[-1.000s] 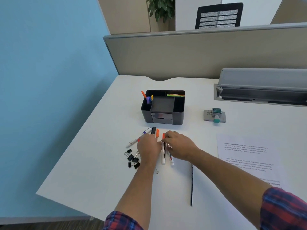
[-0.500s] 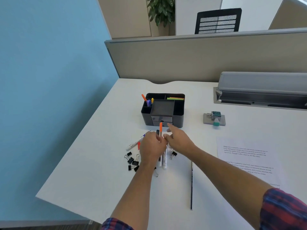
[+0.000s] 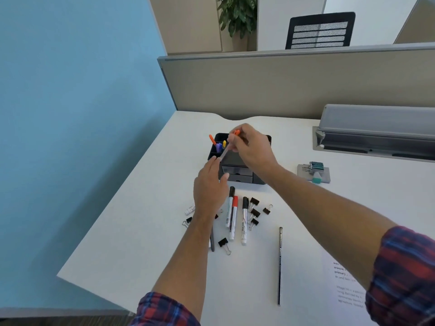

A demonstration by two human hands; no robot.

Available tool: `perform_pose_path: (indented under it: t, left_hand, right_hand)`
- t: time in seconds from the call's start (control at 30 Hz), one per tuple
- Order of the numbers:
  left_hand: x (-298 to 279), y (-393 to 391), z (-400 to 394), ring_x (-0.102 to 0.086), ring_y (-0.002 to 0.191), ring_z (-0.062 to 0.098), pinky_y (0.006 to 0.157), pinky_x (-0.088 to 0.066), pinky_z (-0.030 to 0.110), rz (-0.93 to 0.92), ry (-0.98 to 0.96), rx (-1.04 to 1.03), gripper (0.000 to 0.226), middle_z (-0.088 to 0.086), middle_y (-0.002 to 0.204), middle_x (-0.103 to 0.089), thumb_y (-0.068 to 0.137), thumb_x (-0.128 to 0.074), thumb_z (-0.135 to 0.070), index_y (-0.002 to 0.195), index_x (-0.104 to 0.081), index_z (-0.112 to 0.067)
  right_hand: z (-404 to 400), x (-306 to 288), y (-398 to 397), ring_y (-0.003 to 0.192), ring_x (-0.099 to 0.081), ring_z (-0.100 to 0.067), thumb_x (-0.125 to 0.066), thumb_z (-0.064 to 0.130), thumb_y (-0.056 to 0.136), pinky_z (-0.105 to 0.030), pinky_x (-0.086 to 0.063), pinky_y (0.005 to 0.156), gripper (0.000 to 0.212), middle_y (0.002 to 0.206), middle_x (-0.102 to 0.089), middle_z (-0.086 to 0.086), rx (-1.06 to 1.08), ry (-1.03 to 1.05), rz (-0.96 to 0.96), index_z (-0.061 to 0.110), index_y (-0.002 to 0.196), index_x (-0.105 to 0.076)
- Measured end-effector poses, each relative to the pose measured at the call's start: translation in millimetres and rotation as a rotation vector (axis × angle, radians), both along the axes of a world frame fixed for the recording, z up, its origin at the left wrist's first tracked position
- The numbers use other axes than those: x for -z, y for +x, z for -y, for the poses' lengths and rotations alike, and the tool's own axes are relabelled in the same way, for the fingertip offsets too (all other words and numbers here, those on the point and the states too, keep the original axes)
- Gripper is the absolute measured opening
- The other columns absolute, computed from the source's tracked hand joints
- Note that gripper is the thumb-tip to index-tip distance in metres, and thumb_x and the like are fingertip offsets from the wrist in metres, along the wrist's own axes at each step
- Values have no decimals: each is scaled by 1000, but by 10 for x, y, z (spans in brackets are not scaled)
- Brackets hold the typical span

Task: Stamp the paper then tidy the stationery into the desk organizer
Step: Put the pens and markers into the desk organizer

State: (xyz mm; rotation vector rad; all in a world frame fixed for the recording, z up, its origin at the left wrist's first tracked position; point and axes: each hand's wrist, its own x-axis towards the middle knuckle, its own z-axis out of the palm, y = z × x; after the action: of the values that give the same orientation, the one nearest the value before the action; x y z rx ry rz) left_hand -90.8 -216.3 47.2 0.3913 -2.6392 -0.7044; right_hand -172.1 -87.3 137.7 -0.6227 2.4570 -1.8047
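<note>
The white table (image 3: 146, 231) carries a black organizer (image 3: 237, 175) directly beneath the grip, markers (image 3: 244, 220) and binder clips (image 3: 255, 212) nearer the person, a pencil (image 3: 280, 267), stamp (image 3: 314, 171) and paper (image 3: 346, 285) rightward.

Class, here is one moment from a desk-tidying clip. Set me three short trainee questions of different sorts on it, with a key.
1. True or false: the right hand holds an orange-capped pen over the desk organizer.
2. Which lies on the desk nearest the printed paper? A) pencil B) red-capped marker C) stamp
3. Fill in: the small black things scattered round the markers are binder ____.

Key: 1 true; 2 A; 3 clips. The left hand is open, with fingertips near the pen's lower end; whether they touch it is unclear.
</note>
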Motion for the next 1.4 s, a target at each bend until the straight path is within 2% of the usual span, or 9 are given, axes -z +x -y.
perform_pose_path:
  t: [0.1, 0.23, 0.4, 0.5, 0.77, 0.9, 1.13, 1.23, 1.4]
  left_hand:
    - [90, -45, 127, -33, 148, 17, 110, -39, 35, 196, -122, -16, 70, -5, 165, -26, 98, -62, -32, 158, -28, -19]
    - [189, -56, 176, -31, 149, 18, 107, -42, 38, 260, -199, 12, 73, -4, 167, -21, 95, -67, -34, 156, -31, -21]
    - [245, -32, 238, -37, 146, 20, 109, -41, 40, 201, -96, 45, 72, -6, 165, -26, 92, -72, -23, 154, -35, -23]
    - [207, -31, 288, -47, 138, 23, 108, -41, 39, 161, 57, 26, 84, -6, 158, -41, 92, -71, -17, 158, -19, -32]
    - [164, -50, 380, -62, 122, 16, 93, -38, 20, 154, 233, -1, 95, -23, 155, -40, 95, -64, -6, 155, -2, -44]
    - [147, -53, 358, -56, 130, 17, 95, -36, 21, 159, 268, -1, 90, -21, 155, -40, 96, -63, -8, 156, -5, -41]
    - [139, -11, 367, -48, 138, 21, 101, -33, 23, 181, 299, 24, 70, -9, 156, -43, 99, -59, -15, 155, -24, -36]
    - [145, 47, 310, -43, 141, 15, 109, -33, 26, 148, 270, 32, 64, -9, 157, -41, 99, -62, -22, 155, -32, -31]
    - [192, 232, 94, -61, 106, 11, 85, -52, 23, 49, 265, -68, 33, -6, 119, -62, 96, -66, -23, 128, -59, -26]
  right_hand:
    - [91, -55, -112, 97, -70, -12, -52, 23, 105, -37, -58, 91, 20, 101, -72, -3, 1, -5, -28, 11, 115, -64]
    - [171, -19, -180, 102, -68, -14, -47, 21, 107, -36, -58, 91, 25, 106, -71, -5, -10, 96, -102, 10, 123, -63]
    - [275, 13, -290, 92, -64, -20, -46, 17, 107, -27, -51, 79, 26, 112, -71, -11, -49, 394, -224, 9, 125, -63]
    - [327, 4, -366, 93, -62, -25, -51, 13, 104, -25, -40, 75, 24, 110, -66, -12, -94, 544, -311, 7, 119, -69]
    - [433, -78, -441, 97, -64, -30, -56, 5, 98, -31, -47, 72, 29, 115, -64, -13, -69, 665, -496, 9, 125, -67]
    - [450, 2, -400, 88, -61, -27, -57, 0, 91, -26, -37, 59, 20, 103, -61, -8, -164, 820, -495, 5, 106, -70]
    - [304, 207, -286, 96, -64, -21, -59, 12, 97, -27, -54, 74, 22, 115, -70, -2, -167, 698, -535, 13, 113, -73]
    - [163, 334, -149, 81, -61, -14, -57, 23, 101, -16, -38, 58, 21, 102, -72, 2, -88, 582, -527, 17, 111, -75]
    - [-113, 643, 194, 78, -63, -6, -65, 34, 95, -26, -52, 67, 16, 87, -73, 11, -31, 471, -277, 24, 95, -76]
